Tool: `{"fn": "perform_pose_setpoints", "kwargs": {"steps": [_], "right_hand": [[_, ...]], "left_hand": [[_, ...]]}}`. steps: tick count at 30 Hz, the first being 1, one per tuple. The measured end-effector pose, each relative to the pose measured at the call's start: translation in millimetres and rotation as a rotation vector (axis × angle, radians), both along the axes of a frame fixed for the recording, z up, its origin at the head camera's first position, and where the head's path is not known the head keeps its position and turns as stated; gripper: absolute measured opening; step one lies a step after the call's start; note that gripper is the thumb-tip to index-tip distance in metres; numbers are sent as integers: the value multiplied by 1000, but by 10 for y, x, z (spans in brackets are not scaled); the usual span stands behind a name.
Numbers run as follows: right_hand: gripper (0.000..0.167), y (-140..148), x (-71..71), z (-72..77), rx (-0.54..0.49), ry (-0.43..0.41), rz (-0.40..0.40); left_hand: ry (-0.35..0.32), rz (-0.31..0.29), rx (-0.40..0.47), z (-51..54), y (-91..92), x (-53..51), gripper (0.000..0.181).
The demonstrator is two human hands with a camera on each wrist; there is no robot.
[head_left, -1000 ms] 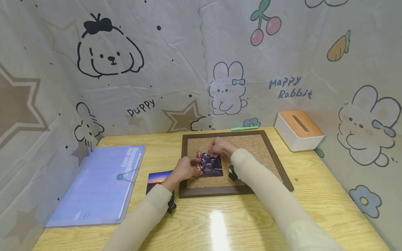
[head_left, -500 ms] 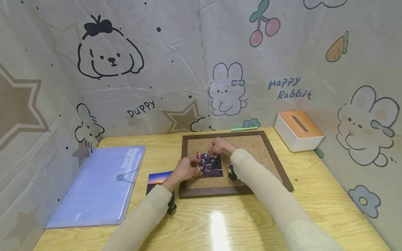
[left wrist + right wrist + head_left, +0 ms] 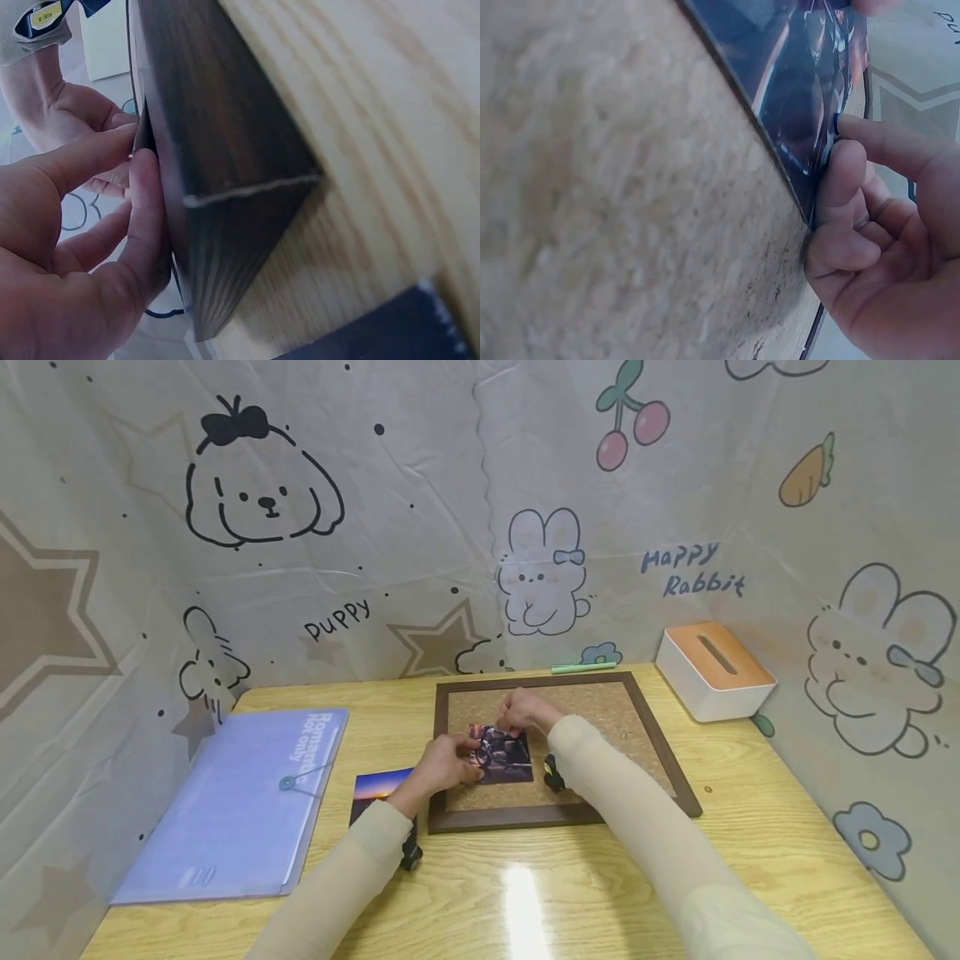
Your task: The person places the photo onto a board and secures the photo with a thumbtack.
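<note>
A dark printed photo (image 3: 510,762) lies on the cork board (image 3: 592,727) near its left side. My left hand (image 3: 442,762) holds the photo's left edge; in the left wrist view the thumb and fingers of that left hand (image 3: 82,240) close around the edge, just above the dark wooden frame (image 3: 225,97). At the photo's upper edge is my right hand (image 3: 527,710), fingers curled. The right wrist view shows the right hand (image 3: 900,225) pinching a small blue pin (image 3: 836,123) against the glossy photo (image 3: 787,97). The pin's tip is hidden.
A second photo (image 3: 375,785) with a sunset lies left of the frame, partly under the left arm. Further left is a blue document folder (image 3: 225,802). A green pen (image 3: 583,667) lies behind the board, and a white tissue box (image 3: 712,685) stands at the back right.
</note>
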State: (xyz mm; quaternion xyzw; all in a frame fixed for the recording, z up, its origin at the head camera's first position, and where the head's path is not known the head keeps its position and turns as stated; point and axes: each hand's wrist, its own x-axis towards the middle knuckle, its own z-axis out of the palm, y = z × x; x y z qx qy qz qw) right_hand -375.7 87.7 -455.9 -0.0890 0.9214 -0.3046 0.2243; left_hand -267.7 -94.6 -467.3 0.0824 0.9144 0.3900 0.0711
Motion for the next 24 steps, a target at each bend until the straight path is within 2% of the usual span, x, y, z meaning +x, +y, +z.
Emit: {"fn": "perform_pose_setpoints", "kwargs": {"steps": [6,12,17,24], "right_hand": [[8,36,40,24,-39,-21,-10],[10,125,70,32,-109,19,21],[12,237,126,73,-145,58,56],[14,450,208,147,-169,57,57]], "left_hand": [[42,-21,-49,2,-4,3,49],[32,-16,-47,17,-46,14,49],[8,-7,16,-1,-97,17,46],[-50,40,166,31,-231,58,41]]}}
